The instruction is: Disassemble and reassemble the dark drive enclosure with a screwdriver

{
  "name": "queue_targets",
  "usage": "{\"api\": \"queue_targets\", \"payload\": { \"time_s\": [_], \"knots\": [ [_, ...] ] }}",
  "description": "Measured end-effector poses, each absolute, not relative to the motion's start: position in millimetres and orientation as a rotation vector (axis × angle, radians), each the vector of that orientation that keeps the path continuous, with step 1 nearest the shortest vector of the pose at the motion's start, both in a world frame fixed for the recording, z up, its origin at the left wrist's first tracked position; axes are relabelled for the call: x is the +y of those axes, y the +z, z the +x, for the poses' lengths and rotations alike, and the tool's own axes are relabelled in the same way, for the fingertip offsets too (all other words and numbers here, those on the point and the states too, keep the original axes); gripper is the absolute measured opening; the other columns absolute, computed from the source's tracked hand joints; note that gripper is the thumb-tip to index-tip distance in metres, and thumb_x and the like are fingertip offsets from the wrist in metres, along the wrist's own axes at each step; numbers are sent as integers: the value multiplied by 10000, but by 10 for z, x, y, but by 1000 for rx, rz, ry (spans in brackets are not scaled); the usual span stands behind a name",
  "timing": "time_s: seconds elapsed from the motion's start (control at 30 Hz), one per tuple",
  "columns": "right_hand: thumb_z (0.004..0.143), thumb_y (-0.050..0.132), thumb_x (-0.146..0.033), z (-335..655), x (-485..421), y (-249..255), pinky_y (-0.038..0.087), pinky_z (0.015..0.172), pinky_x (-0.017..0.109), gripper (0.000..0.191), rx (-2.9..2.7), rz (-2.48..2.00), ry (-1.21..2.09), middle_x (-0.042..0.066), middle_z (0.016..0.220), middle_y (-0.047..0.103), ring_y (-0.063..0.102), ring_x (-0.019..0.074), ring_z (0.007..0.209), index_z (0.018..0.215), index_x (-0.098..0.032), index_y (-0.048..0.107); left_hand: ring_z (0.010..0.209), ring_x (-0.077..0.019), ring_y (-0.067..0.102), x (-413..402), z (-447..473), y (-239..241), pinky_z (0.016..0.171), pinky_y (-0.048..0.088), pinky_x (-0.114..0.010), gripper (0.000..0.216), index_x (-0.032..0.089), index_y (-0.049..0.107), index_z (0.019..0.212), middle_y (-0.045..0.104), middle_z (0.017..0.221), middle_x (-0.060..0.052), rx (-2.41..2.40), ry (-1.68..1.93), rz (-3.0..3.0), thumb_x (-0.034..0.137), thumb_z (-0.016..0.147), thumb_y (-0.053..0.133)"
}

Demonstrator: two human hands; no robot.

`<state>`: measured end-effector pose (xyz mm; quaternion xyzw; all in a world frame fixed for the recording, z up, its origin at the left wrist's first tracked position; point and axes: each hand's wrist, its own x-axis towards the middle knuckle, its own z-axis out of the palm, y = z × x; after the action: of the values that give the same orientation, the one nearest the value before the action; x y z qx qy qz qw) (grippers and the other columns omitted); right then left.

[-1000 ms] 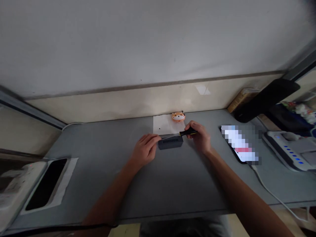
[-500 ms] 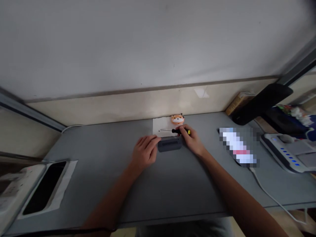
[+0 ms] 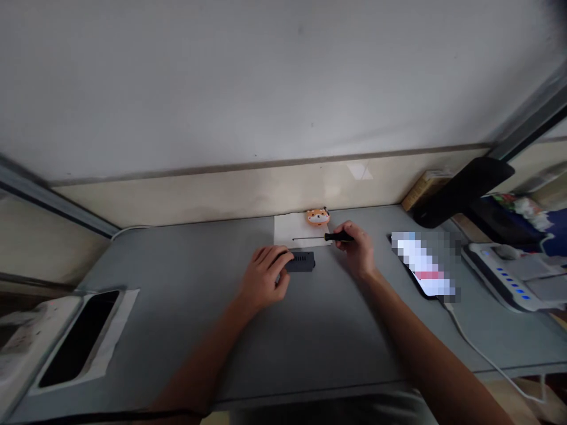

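Observation:
My left hand (image 3: pixel 266 274) is closed around the left end of a small dark grey box with vent slots (image 3: pixel 302 263), which sits on the grey desk. In my right hand (image 3: pixel 358 251) is a screwdriver (image 3: pixel 339 236) with a black handle, its thin shaft pointing left over a white sheet of paper (image 3: pixel 283 227). A tiny dark speck, perhaps a screw, shows at the screwdriver's tip; it is too small to be sure. Behind the shaft, on the paper's right side, rests an orange and white animal-faced case (image 3: pixel 318 217).
To the right lie a lit phone (image 3: pixel 425 265) on a white cable and a power strip (image 3: pixel 505 277) with blue lights. A black cylinder (image 3: pixel 465 192) leans near a small box (image 3: pixel 425 189) at the back. On the left a dark-screened phone (image 3: pixel 80 339) lies on white paper.
My right hand has drawn the screwdriver to the right, away from the box, and the dark speck moved right with its tip. My left hand's fingers now reach further over the box, which has shifted left.

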<state>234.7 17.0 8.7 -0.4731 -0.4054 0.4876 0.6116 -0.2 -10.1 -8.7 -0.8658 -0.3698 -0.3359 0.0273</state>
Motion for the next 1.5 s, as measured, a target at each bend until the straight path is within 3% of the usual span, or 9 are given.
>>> {"api": "queue_targets", "payload": {
  "time_s": [0.17, 0.37, 0.7, 0.83, 1.07, 1.3, 1.5],
  "knots": [
    [659, 627, -451, 2407, 189, 116, 281, 419, 271, 240, -801, -1008, 1116, 11, 606, 500, 410, 129, 510, 590, -235, 551, 1027, -260, 672, -136, 23, -59, 978, 482, -437, 331, 218, 668, 1167, 717, 1133, -104, -1168, -960, -2633, 163, 887, 501],
    [690, 597, -453, 2465, 230, 91, 273, 380, 286, 278, -826, -973, 1067, 15, 596, 451, 360, 130, 490, 544, -237, 498, 1060, -253, 680, -176, 122, -39, 997, 465, -420, 336, 224, 665, 1214, 735, 1158, -96, -1166, -960, -2597, 178, 931, 490],
    [588, 603, -366, 2452, 237, 102, 233, 381, 250, 194, -692, -936, 1098, 4, 560, 405, 352, 114, 505, 475, -220, 544, 1079, -251, 676, -208, 180, -44, 1006, 436, -412, 407, 216, 621, 1317, 739, 1199, -95, -1116, -1006, -2599, 128, 938, 503],
    [583, 608, -353, 2452, 240, 87, 233, 374, 248, 187, -677, -934, 1112, 5, 543, 428, 355, 107, 491, 469, -216, 553, 1079, -244, 667, -213, 188, -49, 1006, 435, -405, 449, 242, 602, 1361, 735, 1210, -82, -1115, -923, -2575, 127, 940, 493],
    [562, 637, -335, 2467, 253, 107, 249, 358, 218, 208, -602, -866, 1137, -11, 520, 459, 376, 89, 467, 476, -211, 492, 1047, -234, 657, -220, 237, -19, 970, 441, -404, 390, 212, 658, 1255, 742, 1187, -70, -1124, -885, -2565, 95, 928, 481],
    [556, 574, -249, 2529, 286, 99, 239, 342, 197, 130, -308, -817, 1209, -31, 510, 488, 381, 64, 411, 527, -206, 455, 1084, -250, 658, -255, 343, -72, 957, 467, -414, 453, 167, 606, 1345, 724, 1259, -90, -1017, -892, -2593, 85, 920, 471],
    [577, 532, -219, 2571, 284, 109, 238, 342, 183, 89, -235, -787, 1281, -40, 499, 490, 326, 42, 347, 555, -200, 449, 1123, -225, 672, -208, 269, -103, 980, 489, -399, 429, 181, 575, 1364, 716, 1280, -103, -913, -1086, -2599, 96, 962, 453]
  ]
}}
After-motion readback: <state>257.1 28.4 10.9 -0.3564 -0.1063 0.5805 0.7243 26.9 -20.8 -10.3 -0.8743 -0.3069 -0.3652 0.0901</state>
